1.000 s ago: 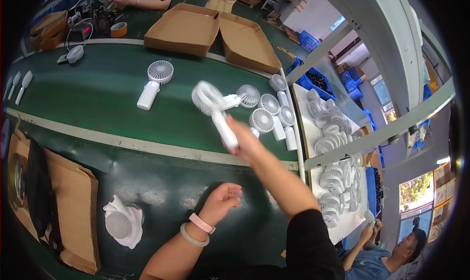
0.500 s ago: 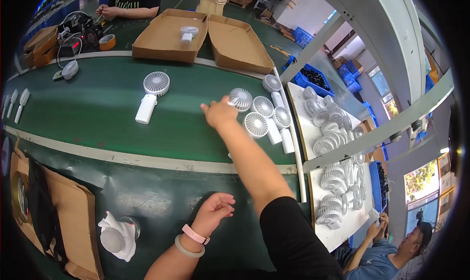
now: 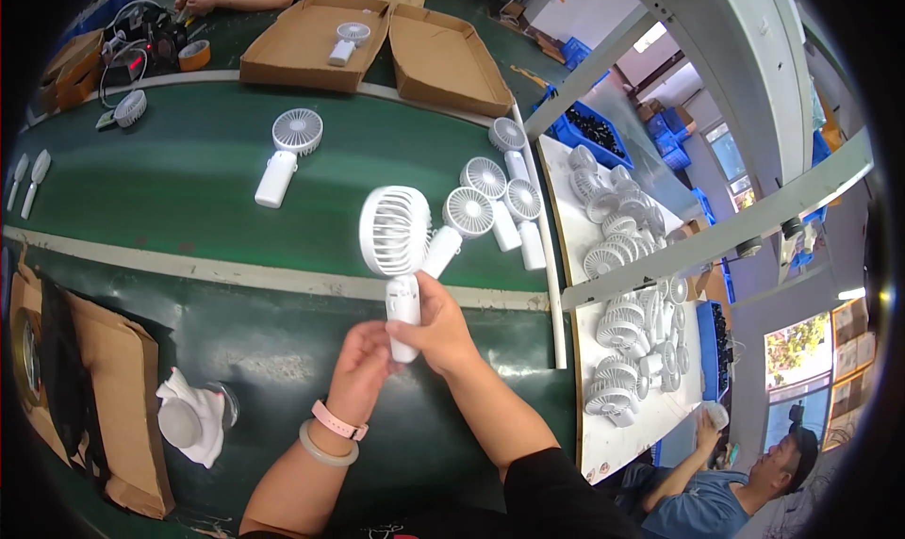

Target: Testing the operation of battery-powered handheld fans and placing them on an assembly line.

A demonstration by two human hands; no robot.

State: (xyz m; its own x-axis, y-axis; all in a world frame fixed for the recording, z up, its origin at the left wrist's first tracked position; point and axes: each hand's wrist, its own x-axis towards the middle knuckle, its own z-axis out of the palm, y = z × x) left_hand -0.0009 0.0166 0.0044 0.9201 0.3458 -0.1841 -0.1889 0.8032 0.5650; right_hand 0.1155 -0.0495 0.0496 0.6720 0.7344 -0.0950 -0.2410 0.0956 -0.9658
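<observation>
My right hand (image 3: 445,330) is closed around the white handle of a handheld fan (image 3: 394,233), its thumb across the front. The fan stands upright above the near edge of the belt, its round slatted head on top. My left hand (image 3: 360,369), with a pink band and a pale bangle at the wrist, has bent fingers at the lower left side of the same handle; some fingertips are hidden by it. Behind the held fan, several white handheld fans (image 3: 468,213) lie on the green belt (image 3: 189,181). Another handheld fan (image 3: 297,132) lies farther left.
Two shallow cardboard boxes (image 3: 448,63) stand behind the belt, one holding a fan. At right, a white table (image 3: 556,426) bears many fans beside a metal frame (image 3: 603,285). A white cloth (image 3: 209,445) and a cardboard tray (image 3: 132,388) lie near left. Two people work nearby.
My right hand has taken a fan from the group at right and brought it toward me. My left hand has moved up and left to its handle. The view has shifted slightly.
</observation>
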